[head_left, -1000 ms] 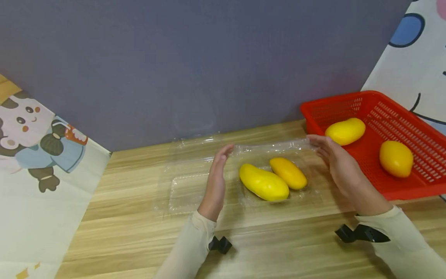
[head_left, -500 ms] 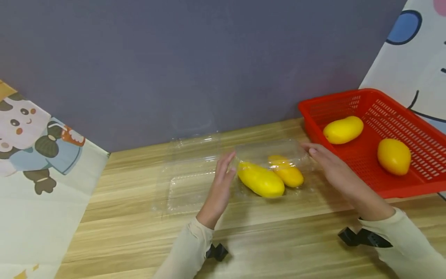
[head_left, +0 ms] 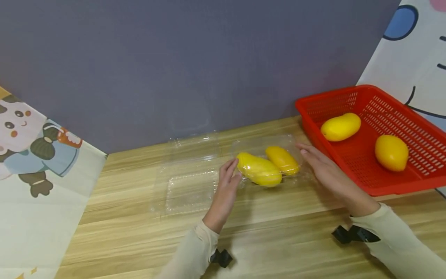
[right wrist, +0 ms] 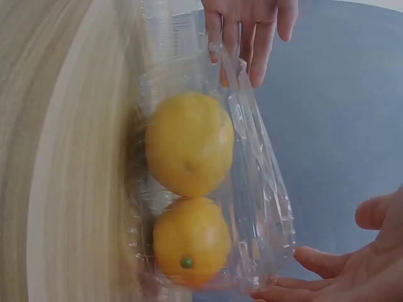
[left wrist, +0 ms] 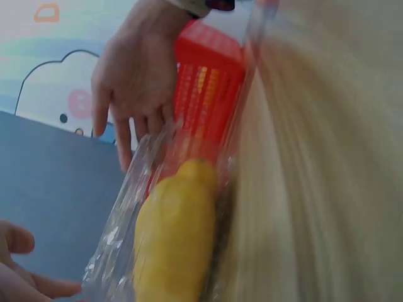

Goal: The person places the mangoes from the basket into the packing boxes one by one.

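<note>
Since the earlier frames: lid (right wrist: pixel 264 182) of the clear plastic clamshell (head_left: pixel 251 145) has swung down toward the person, its front edge now lower across the two mangoes inside; both hands came down with it.

Clamshell lies near the surface's (head_left: pixel 129 228) back edge, left of the red basket (head_left: pixel 379 191). Inside, a large yellow mango (head_left: pixel 259 169) and a smaller orange-yellow mango (head_left: pixel 283 160) lie side by side on a slant, probably so both fit under the lid. Whether the rim has met the base: cannot tell.

Left hand (head_left: pixel 224 197): at the clamshell's left end, fingers reaching forward, loosely extended, no grip seen. Right hand (head_left: pixel 331 176): at the right end, fingers long, thumb apart, fingertips at the lid's corner, also ungripped. One hand per end likely keeps the lid level and presses it evenly. Forearms come in from the surface's near edge, angled toward each other; black mounts at both wrists.

Second clamshell (head_left: pixel 191 190) stands open to the left, its raised lid toward the back edge, presumably left so for easy loading. Basket at the back right keeps a yellow mango (head_left: pixel 340 127) and an orange-yellow one (head_left: pixel 391 153), likely within easy reach of the right hand.
</note>
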The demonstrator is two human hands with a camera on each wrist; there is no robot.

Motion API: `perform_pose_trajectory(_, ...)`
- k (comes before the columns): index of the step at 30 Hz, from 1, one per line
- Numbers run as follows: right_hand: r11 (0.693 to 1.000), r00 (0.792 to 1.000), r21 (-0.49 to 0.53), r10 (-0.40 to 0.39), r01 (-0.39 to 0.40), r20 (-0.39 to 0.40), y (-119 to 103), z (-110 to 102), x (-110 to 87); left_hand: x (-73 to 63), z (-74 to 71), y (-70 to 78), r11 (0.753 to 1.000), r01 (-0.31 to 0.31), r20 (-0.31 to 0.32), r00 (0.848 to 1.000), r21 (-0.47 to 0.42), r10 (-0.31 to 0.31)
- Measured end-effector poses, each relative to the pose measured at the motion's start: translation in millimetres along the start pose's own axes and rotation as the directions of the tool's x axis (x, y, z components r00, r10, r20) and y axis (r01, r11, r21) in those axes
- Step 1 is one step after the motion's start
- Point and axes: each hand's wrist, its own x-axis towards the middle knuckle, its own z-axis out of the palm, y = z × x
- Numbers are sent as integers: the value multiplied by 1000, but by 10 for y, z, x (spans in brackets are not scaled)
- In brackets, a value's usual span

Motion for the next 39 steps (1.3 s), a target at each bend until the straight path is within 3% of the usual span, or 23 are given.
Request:
perform_pose_trajectory(4, 1000, 1000, -4, -5, 5, -21, 29, 19, 26, -20, 92, -20, 999, -23, -65, 998, -40, 20)
perform_pose_trajectory(8, 998, 996, 7, -69, 69, -60, 77, 47, 26, -32, 156, -63, 997, -75, -137, 988, -20, 72)
perform_pose_trajectory(15, 987, 983, -1, -159, 159, -94, 207, 87, 26, -10, 240, -172, 980, -198, -260, 947, -2, 191)
perform_pose_trajectory(20, 984, 977, 5, -178, 179, -121, 277, 113, 14, 17, 269, -226, 975, -220, -322, 924, -11, 205)
perform_pose_trajectory(23, 984, 979, 34, -167, 173, -120, 298, 131, 13, 18, 284, -251, 983, -185, -340, 925, -20, 167)
perform_pose_trajectory(28, 992, 988, 61, -106, 113, -115, 315, 199, 1, 4, 317, -291, 996, -65, -359, 932, -66, 37)
perform_pose_trajectory(31, 995, 989, 62, -66, 74, -131, 325, 247, -10, 0, 341, -316, 997, -28, -385, 923, -72, -1)
perform_pose_trajectory(35, 989, 992, 147, 23, -4, -123, 340, 281, -9, 4, 374, -339, 997, -13, -413, 910, -82, -22)
perform_pose_trajectory(39, 963, 985, 248, 131, -101, -108, 372, 277, 16, 14, 378, -348, 978, 34, -380, 918, -204, -111)
